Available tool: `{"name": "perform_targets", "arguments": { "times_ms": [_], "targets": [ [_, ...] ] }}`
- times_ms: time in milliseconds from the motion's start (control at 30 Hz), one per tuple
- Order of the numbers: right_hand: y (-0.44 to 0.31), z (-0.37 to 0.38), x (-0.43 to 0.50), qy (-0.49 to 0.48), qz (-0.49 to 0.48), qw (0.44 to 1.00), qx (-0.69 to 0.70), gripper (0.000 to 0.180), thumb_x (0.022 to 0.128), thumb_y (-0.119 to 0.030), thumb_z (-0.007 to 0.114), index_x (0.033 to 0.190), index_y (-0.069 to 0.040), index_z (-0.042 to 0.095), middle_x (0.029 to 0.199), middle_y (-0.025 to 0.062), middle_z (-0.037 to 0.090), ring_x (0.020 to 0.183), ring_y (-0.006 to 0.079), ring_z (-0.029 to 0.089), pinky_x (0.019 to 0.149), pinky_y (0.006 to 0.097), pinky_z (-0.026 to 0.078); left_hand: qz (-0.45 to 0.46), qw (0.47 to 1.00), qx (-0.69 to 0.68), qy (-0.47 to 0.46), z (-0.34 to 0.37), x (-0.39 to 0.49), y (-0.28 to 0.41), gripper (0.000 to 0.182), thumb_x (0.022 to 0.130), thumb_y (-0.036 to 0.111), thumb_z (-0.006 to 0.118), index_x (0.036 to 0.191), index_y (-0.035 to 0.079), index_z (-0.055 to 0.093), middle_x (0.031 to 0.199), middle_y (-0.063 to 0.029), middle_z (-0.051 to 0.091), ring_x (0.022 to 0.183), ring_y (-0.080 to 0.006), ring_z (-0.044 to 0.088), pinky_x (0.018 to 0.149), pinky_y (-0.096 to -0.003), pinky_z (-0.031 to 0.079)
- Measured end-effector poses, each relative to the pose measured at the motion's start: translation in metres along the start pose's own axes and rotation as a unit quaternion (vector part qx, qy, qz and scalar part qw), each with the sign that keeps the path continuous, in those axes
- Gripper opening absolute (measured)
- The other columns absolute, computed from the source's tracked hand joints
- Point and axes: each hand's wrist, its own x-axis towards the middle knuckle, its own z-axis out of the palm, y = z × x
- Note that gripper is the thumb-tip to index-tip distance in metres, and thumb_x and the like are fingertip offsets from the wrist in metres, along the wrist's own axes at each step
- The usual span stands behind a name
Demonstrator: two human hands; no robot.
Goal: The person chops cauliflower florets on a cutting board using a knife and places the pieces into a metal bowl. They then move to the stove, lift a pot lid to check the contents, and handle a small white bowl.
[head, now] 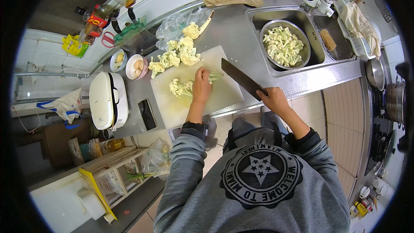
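My left hand (202, 84) is over the white cutting board (223, 94), its fingers closed around a cauliflower piece (214, 76) whose pale green stalk shows to the right. Another cauliflower floret (179, 88) lies close by on the left, partly behind the hand. In my right hand (275, 99) is the handle of a cleaver (240, 75). Its dark blade points up and left, past the board's right edge. Larger cauliflower chunks (187, 51) rest along the board's far edge and beyond it. Small crumbs dot the board.
A metal bowl (309, 50) of cut cauliflower stands in the sink (318, 61). Left of the board are a smartphone (147, 114), a white appliance (103, 100) and a bowl of eggs (128, 71). Behind are a plastic bag (168, 29) and a green knife rack (132, 29).
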Motion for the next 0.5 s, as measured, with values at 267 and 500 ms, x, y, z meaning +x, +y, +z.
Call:
{"name": "perform_targets", "arguments": {
  "times_ms": [267, 500],
  "targets": [
    [0.002, 0.002, -0.012, -0.022, -0.073, 0.994, -0.077, 0.037, 0.090, -0.035, 0.065, 0.068, -0.005, 0.068, 0.063, 0.0199, 0.063, 0.061, 0.0415, 0.063, 0.058, 0.0495, 0.052, 0.014, 0.998, -0.052, 0.023, 0.010, -0.050, 0.018, 0.040, 0.080, 0.000, 0.070, 0.118, 0.005, 0.058, 0.135, -0.0199, 0.047, 0.118, -0.0403, 0.053, 0.096, -0.0432, 0.049],
    [-0.007, -0.011, -0.018, 0.003, -0.102, 0.994, -0.043, 0.036, 0.090, -0.032, 0.064, 0.068, -0.004, 0.066, 0.063, 0.0182, 0.063, 0.061, 0.0407, 0.063, 0.058, 0.0491, 0.051, -0.020, 0.992, -0.102, 0.066, 0.021, -0.042, 0.015, 0.032, 0.084, 0.000, 0.068, 0.115, 0.001, 0.059, 0.126, -0.0188, 0.053, 0.111, -0.0411, 0.056, 0.090, -0.0439, 0.050]
  ]
}}
